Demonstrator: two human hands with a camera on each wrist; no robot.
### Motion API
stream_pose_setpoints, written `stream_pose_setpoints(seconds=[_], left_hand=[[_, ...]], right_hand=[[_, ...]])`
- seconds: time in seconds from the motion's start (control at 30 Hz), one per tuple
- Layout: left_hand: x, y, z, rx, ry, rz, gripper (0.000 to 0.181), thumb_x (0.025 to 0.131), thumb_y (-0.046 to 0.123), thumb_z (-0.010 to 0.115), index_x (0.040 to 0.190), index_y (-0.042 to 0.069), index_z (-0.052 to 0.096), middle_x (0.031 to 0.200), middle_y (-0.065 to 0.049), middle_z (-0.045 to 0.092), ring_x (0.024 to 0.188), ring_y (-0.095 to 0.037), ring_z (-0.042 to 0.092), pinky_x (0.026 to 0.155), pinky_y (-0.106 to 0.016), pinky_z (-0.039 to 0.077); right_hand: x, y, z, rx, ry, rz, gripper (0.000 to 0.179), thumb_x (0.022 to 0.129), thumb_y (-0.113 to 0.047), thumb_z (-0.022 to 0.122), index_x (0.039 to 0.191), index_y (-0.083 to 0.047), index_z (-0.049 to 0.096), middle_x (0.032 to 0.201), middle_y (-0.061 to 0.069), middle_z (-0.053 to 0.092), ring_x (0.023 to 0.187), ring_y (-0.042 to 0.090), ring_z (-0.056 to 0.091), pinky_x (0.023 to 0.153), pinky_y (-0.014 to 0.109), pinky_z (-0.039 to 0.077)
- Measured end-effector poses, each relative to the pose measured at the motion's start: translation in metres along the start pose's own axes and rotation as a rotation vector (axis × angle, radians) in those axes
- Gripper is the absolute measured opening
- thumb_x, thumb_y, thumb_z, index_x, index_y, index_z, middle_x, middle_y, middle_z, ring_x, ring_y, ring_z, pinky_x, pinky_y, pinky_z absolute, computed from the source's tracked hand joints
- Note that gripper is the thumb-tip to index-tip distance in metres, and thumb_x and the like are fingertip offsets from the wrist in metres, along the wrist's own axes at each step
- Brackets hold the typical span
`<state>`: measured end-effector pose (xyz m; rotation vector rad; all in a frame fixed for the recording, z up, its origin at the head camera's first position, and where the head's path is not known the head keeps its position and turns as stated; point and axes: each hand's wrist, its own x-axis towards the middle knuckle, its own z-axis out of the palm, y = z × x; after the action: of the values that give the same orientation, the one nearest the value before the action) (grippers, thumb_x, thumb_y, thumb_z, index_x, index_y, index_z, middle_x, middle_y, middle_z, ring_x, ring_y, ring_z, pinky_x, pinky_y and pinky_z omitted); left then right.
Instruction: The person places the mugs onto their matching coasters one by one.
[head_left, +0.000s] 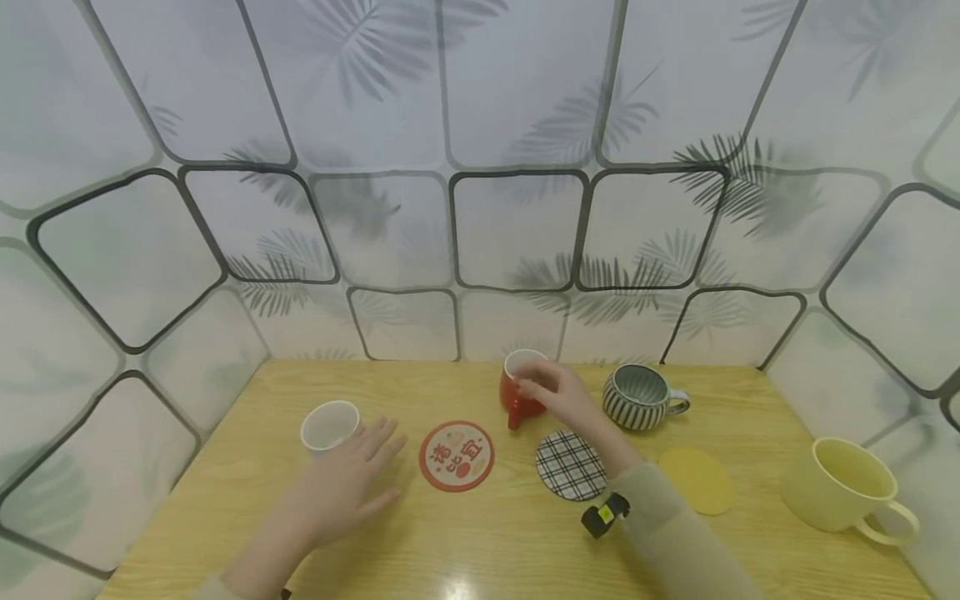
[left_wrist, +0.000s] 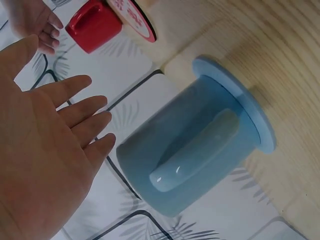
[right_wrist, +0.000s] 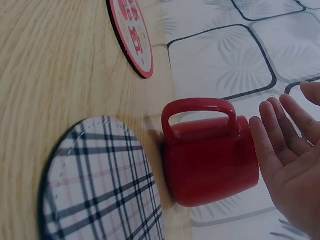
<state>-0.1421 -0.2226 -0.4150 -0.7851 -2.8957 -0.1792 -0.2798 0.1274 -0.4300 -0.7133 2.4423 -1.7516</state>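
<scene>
My left hand (head_left: 341, 487) is held with straight, spread fingers beside a blue mug (left_wrist: 187, 145), apart from it in the left wrist view. That mug stands upright on a light blue round coaster (left_wrist: 237, 102). My right hand (head_left: 558, 392) hovers at the rim of a red mug (right_wrist: 212, 160), fingers loosely extended and gripping nothing. Whether a fingertip touches the rim, I cannot tell. The red mug stands on the bare wood, its handle facing me. Between the hands lies a round red-rimmed coaster (head_left: 457, 456) with red characters; a black-and-white plaid coaster (head_left: 572, 467) lies under my right forearm.
To the right of the red mug stands a striped grey mug (head_left: 636, 408). A yellow round coaster (head_left: 697, 480) lies beside my right sleeve, and a large yellow mug (head_left: 836, 492) stands at the table's right. Patterned cloth (head_left: 517, 233) rises behind the wooden table (head_left: 480, 550).
</scene>
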Motion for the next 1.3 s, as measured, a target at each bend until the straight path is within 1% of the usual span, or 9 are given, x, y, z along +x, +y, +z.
stream_pose_setpoints(seconds=[0.07, 0.2, 0.4, 0.53, 0.73, 0.77, 0.93, 1.13, 1.3], left_hand=[[0.001, 0.001, 0.002, -0.013, -0.004, 0.002, 0.067, 0.101, 0.042, 0.069, 0.156, 0.008, 0.053, 0.167, -0.017, 0.043, 0.154, -0.041, 0.044, 0.125, -0.059, 0.040], [0.001, 0.003, 0.005, -0.021, -0.014, 0.011, 0.067, 0.101, 0.041, 0.069, 0.156, 0.007, 0.052, 0.167, -0.018, 0.043, 0.154, -0.041, 0.044, 0.126, -0.059, 0.038], [0.003, 0.003, 0.012, -0.015, -0.014, 0.025, 0.067, 0.101, 0.041, 0.069, 0.155, 0.004, 0.053, 0.165, -0.020, 0.045, 0.152, -0.041, 0.047, 0.125, -0.058, 0.041], [0.004, 0.001, 0.020, -0.026, -0.030, 0.017, 0.067, 0.102, 0.041, 0.067, 0.156, 0.004, 0.051, 0.166, -0.020, 0.044, 0.152, -0.042, 0.047, 0.124, -0.058, 0.041], [0.006, 0.002, 0.025, -0.076, -0.059, 0.007, 0.066, 0.104, 0.040, 0.065, 0.156, 0.004, 0.050, 0.166, -0.021, 0.043, 0.152, -0.043, 0.046, 0.124, -0.060, 0.040], [0.006, 0.002, 0.026, -0.080, -0.058, 0.008, 0.065, 0.104, 0.040, 0.065, 0.156, 0.003, 0.051, 0.166, -0.021, 0.044, 0.152, -0.043, 0.046, 0.124, -0.061, 0.040], [0.007, 0.000, 0.034, -0.068, -0.053, 0.025, 0.064, 0.104, 0.040, 0.063, 0.155, 0.002, 0.052, 0.164, -0.022, 0.046, 0.149, -0.043, 0.049, 0.122, -0.060, 0.043], [0.010, -0.002, 0.041, -0.069, -0.050, 0.031, 0.062, 0.106, 0.038, 0.061, 0.155, 0.001, 0.052, 0.163, -0.023, 0.047, 0.149, -0.043, 0.049, 0.123, -0.060, 0.042], [0.013, -0.001, 0.042, -0.108, -0.075, 0.016, 0.061, 0.107, 0.038, 0.060, 0.155, 0.001, 0.051, 0.164, -0.023, 0.045, 0.151, -0.044, 0.046, 0.125, -0.061, 0.039]], right_hand=[[-0.002, 0.003, -0.002, -0.002, 0.007, 0.000, 0.030, 0.106, -0.006, 0.062, 0.130, 0.011, 0.066, 0.127, 0.033, 0.069, 0.113, 0.042, 0.073, 0.093, 0.020, 0.062], [-0.004, 0.007, -0.004, 0.006, 0.023, 0.009, 0.030, 0.106, -0.006, 0.063, 0.130, 0.011, 0.066, 0.127, 0.033, 0.069, 0.112, 0.035, 0.073, 0.093, 0.022, 0.063], [-0.006, 0.017, -0.007, -0.007, 0.026, 0.001, 0.029, 0.106, -0.005, 0.062, 0.128, 0.013, 0.066, 0.125, 0.034, 0.069, 0.107, 0.025, 0.075, 0.092, 0.026, 0.065], [-0.009, 0.020, -0.009, -0.017, 0.024, 0.001, 0.028, 0.105, -0.005, 0.062, 0.125, 0.014, 0.067, 0.121, 0.034, 0.071, 0.103, 0.018, 0.073, 0.089, 0.022, 0.063], [-0.012, 0.027, -0.010, -0.044, 0.021, 0.032, 0.027, 0.106, -0.008, 0.063, 0.126, 0.009, 0.069, 0.123, 0.029, 0.073, 0.109, 0.027, 0.073, 0.089, 0.020, 0.061], [-0.012, 0.029, -0.009, -0.053, 0.021, 0.032, 0.027, 0.106, -0.008, 0.063, 0.126, 0.009, 0.069, 0.123, 0.029, 0.073, 0.110, 0.032, 0.073, 0.090, 0.020, 0.061], [-0.017, 0.037, -0.008, -0.048, 0.005, 0.040, 0.028, 0.107, -0.010, 0.062, 0.127, 0.007, 0.069, 0.126, 0.027, 0.073, 0.114, 0.031, 0.072, 0.093, 0.021, 0.060], [-0.020, 0.041, -0.006, -0.038, -0.002, 0.073, 0.029, 0.107, -0.010, 0.061, 0.128, 0.009, 0.068, 0.126, 0.030, 0.071, 0.111, 0.030, 0.074, 0.096, 0.034, 0.065], [-0.024, 0.044, -0.006, -0.043, 0.007, 0.113, 0.029, 0.107, -0.011, 0.062, 0.127, 0.008, 0.069, 0.123, 0.028, 0.073, 0.108, 0.029, 0.074, 0.094, 0.032, 0.065]])
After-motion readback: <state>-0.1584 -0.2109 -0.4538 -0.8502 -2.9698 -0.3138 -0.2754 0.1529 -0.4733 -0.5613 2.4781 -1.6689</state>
